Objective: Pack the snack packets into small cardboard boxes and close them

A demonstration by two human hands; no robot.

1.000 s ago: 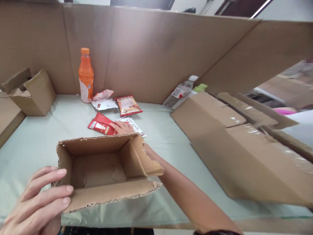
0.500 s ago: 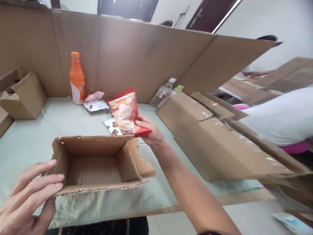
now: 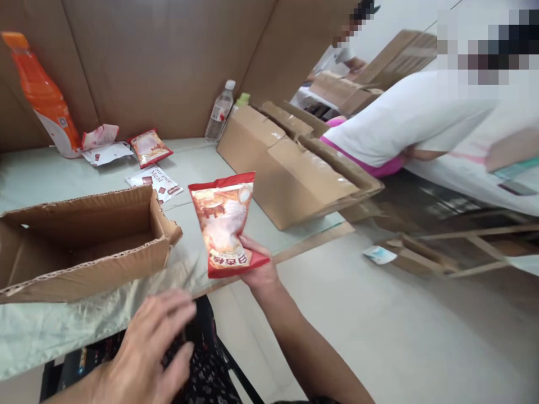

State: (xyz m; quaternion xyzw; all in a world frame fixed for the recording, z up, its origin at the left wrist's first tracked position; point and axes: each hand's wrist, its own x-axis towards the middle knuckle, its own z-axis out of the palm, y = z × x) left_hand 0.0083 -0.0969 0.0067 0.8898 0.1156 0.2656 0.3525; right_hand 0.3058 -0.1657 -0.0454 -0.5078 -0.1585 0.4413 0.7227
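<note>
My right hand (image 3: 259, 264) grips a red snack packet (image 3: 225, 224) by its lower right corner, its printed front facing me, above the table's front edge. Blurred and with fingers apart, my left hand (image 3: 155, 336) hangs over my lap, holding nothing. The open cardboard box (image 3: 105, 261) stands on the table to the left, touched by neither hand; the part of its inside that I see holds nothing. Behind it lie another red packet (image 3: 149, 148), a white packet lettered "Super Meal" (image 3: 155, 180) and a white and pink packet (image 3: 107, 152).
An orange drink bottle (image 3: 46, 98) and a clear water bottle (image 3: 220, 112) stand by the cardboard partition (image 3: 168, 62). A larger open carton (image 3: 278, 174) sits on the table's right side. Beyond it a person in a white shirt (image 3: 391, 123) leans over. A small box (image 3: 415, 255) is low at right.
My right hand has brought the red packet toward me and right, off the table's back area. My left hand has left the box. The view has swung right.
</note>
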